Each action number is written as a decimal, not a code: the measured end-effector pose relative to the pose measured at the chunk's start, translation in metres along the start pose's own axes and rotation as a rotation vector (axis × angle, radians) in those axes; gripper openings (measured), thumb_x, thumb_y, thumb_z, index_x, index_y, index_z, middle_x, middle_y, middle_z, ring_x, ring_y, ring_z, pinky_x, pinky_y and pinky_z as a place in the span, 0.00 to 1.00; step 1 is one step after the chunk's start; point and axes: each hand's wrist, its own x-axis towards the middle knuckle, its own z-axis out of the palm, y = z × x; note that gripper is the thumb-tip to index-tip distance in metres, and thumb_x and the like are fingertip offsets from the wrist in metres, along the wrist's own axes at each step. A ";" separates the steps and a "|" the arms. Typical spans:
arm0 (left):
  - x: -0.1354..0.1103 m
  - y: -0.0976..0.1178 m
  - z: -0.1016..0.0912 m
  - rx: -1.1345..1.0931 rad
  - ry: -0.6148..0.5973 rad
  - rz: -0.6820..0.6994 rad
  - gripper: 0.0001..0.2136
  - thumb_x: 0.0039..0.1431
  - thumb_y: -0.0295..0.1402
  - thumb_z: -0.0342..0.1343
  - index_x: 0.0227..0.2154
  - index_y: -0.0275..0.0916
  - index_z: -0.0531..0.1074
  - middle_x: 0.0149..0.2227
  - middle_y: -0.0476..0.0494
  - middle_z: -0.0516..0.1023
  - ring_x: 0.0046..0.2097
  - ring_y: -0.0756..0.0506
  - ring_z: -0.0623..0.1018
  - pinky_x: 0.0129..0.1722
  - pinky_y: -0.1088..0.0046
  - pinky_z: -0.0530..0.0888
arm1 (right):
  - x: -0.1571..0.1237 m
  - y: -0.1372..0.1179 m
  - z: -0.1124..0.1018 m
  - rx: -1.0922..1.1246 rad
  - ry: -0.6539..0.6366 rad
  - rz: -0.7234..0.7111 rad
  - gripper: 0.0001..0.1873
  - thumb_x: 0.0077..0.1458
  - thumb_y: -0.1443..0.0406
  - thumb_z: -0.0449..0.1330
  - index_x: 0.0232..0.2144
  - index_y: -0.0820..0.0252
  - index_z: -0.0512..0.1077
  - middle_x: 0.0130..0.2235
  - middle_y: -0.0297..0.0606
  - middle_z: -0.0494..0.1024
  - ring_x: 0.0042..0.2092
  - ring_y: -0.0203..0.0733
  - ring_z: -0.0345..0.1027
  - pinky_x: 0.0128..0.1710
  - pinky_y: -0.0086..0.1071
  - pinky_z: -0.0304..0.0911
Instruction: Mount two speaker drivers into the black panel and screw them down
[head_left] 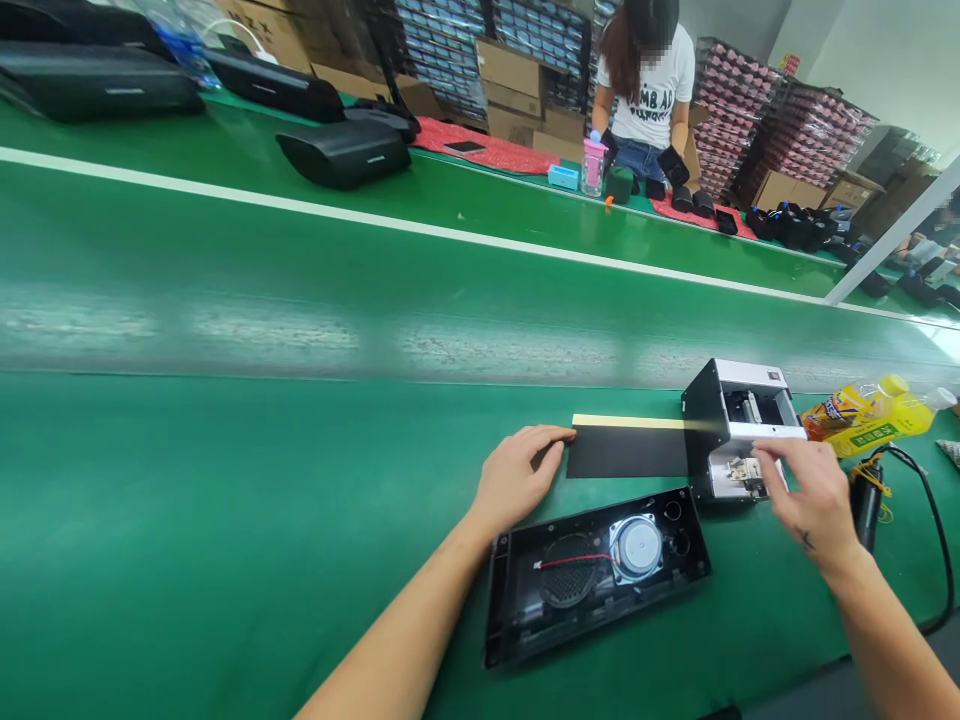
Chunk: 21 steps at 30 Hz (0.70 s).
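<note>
My left hand (517,472) rests on the green table with its fingertips touching the left end of a wide black strip (626,450) with a pale yellow upper edge. The strip runs out of a small grey and black dispenser machine (739,425). My right hand (810,495) is at the front of that machine, fingers curled at its silver mechanism. An open black speaker housing (592,575) with a round driver and a red wire lies just in front of both hands.
A yellow drink bottle (870,412) lies right of the machine, beside a black cable (937,540). Beyond the green conveyor belt (300,300) lie black speaker shells (341,152), and a person in a white shirt (649,90) stands at the far bench among stacked cartons.
</note>
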 end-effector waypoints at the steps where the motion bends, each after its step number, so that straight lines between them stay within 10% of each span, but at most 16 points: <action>1: 0.000 0.000 0.000 0.003 0.001 -0.002 0.20 0.65 0.45 0.45 0.44 0.46 0.82 0.49 0.48 0.84 0.52 0.43 0.81 0.56 0.60 0.75 | 0.008 0.003 -0.005 -0.003 0.044 0.010 0.03 0.70 0.69 0.59 0.43 0.60 0.73 0.38 0.36 0.79 0.36 0.39 0.70 0.40 0.36 0.58; 11: 0.001 -0.001 0.001 -0.007 0.000 0.015 0.21 0.65 0.46 0.45 0.44 0.45 0.82 0.49 0.47 0.84 0.52 0.43 0.81 0.57 0.59 0.74 | 0.036 0.039 0.013 0.010 -0.015 0.055 0.12 0.69 0.69 0.57 0.48 0.58 0.79 0.49 0.38 0.82 0.48 0.45 0.78 0.42 0.37 0.65; 21: 0.001 0.004 0.000 0.009 -0.004 -0.029 0.23 0.62 0.47 0.44 0.45 0.45 0.82 0.49 0.48 0.84 0.53 0.42 0.80 0.58 0.56 0.74 | -0.008 -0.002 -0.009 -0.115 -0.215 -0.140 0.03 0.67 0.67 0.63 0.39 0.56 0.78 0.66 0.46 0.69 0.64 0.64 0.64 0.55 0.55 0.59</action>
